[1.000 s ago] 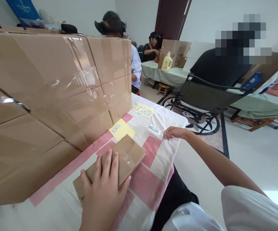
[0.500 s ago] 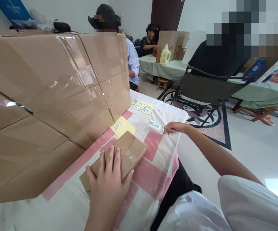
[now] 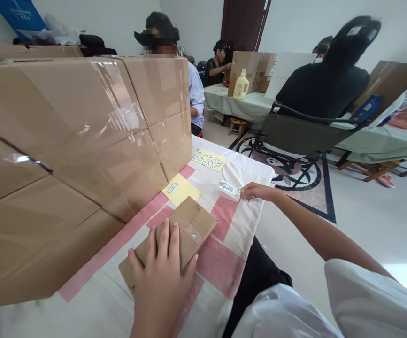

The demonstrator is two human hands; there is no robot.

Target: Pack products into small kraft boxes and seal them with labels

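A flat brown cardboard box with a strip of clear tape across it lies on the table. My left hand rests on top of it, fingers spread and thumb by its near edge. Farther right, near the table's edge, sits a white tape dispenser. My right hand is closed in a pinch at the dispenser's right end; whatever is between the fingertips is too small to make out. Just beyond the box is a yellow sheet with a few blue-edged white labels, partly covered by the box's corner.
A wall of large taped cartons borders the table's left side. Another yellow sheet bears several labels. A pink-and-white cloth covers the table. Beyond are other people, a folding chair, and a yellow bottle on another table.
The whole view has shifted slightly downward. Both hands, the box and the dispenser keep nearly the same places relative to each other; the dispenser appears slightly turned.
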